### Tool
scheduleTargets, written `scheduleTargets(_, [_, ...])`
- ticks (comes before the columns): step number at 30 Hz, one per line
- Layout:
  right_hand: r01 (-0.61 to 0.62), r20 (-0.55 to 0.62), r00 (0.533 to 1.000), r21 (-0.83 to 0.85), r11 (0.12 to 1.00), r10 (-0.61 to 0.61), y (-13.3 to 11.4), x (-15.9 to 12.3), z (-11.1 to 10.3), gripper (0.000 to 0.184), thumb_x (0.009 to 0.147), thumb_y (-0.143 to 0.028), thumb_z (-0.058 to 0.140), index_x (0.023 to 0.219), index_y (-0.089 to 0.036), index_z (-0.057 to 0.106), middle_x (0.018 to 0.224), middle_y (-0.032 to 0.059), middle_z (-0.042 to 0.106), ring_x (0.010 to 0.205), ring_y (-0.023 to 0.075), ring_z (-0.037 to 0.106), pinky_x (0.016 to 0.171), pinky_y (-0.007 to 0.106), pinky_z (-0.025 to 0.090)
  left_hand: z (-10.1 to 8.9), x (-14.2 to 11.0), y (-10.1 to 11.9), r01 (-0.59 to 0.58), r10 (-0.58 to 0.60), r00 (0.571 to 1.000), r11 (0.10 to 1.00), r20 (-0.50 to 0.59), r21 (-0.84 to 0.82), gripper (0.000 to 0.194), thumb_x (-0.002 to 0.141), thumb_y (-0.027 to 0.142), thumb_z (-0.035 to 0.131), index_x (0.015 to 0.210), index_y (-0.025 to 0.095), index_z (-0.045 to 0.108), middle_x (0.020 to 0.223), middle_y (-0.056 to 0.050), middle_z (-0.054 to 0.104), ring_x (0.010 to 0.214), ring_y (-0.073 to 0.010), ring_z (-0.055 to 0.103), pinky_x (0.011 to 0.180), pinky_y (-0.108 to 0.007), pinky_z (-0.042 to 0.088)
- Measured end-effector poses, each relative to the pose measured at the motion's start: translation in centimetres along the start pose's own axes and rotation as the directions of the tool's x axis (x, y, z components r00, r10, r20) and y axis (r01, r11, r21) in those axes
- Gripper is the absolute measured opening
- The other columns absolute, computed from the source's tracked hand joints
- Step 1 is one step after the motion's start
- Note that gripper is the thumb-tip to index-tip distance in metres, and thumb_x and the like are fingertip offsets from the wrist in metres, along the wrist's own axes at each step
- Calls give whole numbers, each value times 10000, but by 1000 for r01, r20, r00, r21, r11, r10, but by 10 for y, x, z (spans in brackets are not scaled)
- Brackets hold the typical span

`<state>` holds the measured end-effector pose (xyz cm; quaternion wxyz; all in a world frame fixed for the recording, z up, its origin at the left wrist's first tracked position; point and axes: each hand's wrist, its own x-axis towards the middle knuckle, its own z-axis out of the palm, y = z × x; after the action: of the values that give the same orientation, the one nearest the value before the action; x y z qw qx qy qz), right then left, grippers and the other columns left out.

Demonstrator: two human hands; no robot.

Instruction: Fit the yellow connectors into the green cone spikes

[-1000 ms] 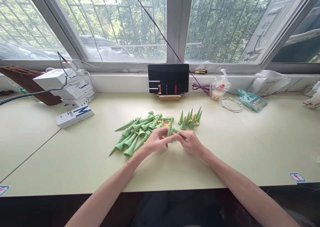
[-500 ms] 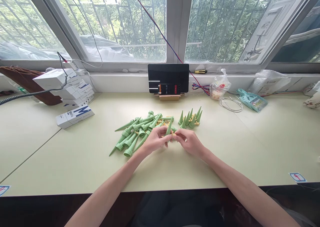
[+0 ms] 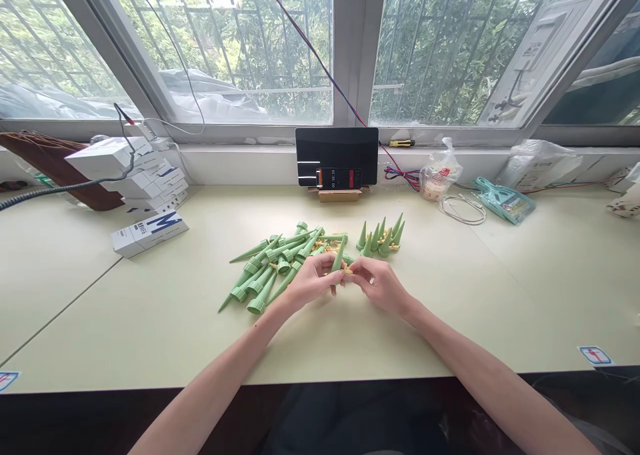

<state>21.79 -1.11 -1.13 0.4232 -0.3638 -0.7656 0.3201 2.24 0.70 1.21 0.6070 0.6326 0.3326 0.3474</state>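
Observation:
My left hand [image 3: 316, 276] is closed around a green plastic spike [image 3: 339, 253], its tapered tip pointing up. Against the spike's lower right side, my right hand [image 3: 376, 282] pinches a small yellow plastic piece [image 3: 349, 270]. The fingers partly cover both parts where they meet, so I cannot tell how far they are joined. Left of my hands lies a loose pile of green spikes [image 3: 260, 278] with ribbed caps. Some small yellow pieces [image 3: 327, 247] lie behind my left hand. Beyond my right hand, several green spikes [image 3: 385, 245] stand tip-up with yellow pieces at their bases.
A dark tablet [image 3: 337, 151] with a phone [image 3: 340, 178] before it stands at the back. White boxes [image 3: 150, 233] are stacked at the left. At the back right lie a plastic bag [image 3: 440, 175], a coiled white cable [image 3: 463, 210] and a teal pouch [image 3: 505, 201].
Both hands stay almost in place. The yellow piece between my fingers shows slightly more beside the spike, and my right fingertips have shifted a little.

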Motion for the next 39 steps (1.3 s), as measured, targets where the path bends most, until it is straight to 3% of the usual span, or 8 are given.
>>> scheduleTargets(25, [67,48,997,-74,995,-63,6,-1,0,281,1006,-287,458,793,-188,611,775,26,659,649,143,552,635,255,419,1,-2,0,-13,10,1000,997,29,81,236,834,357,691,919,140,659,838,-49,629,759,-161,639,547,-216,540])
scheduleTargets(34, [59,72,996,-72,996,-54,3,0,0,310,1021,-278,404,809,-184,609,763,23,638,648,141,537,635,249,410,1,-1,-1,-3,3,1000,1000,14,16,266,812,363,722,922,127,664,841,-58,632,747,-160,640,527,-209,531])
scheduleTargets(39, [5,44,999,-50,999,-2,1,0,0,258,1007,-333,469,874,-178,628,764,22,654,590,129,495,572,249,390,1,-1,-2,4,-5,1000,999,-14,-34,258,799,347,734,920,131,662,847,-56,640,743,-153,630,529,-205,522])
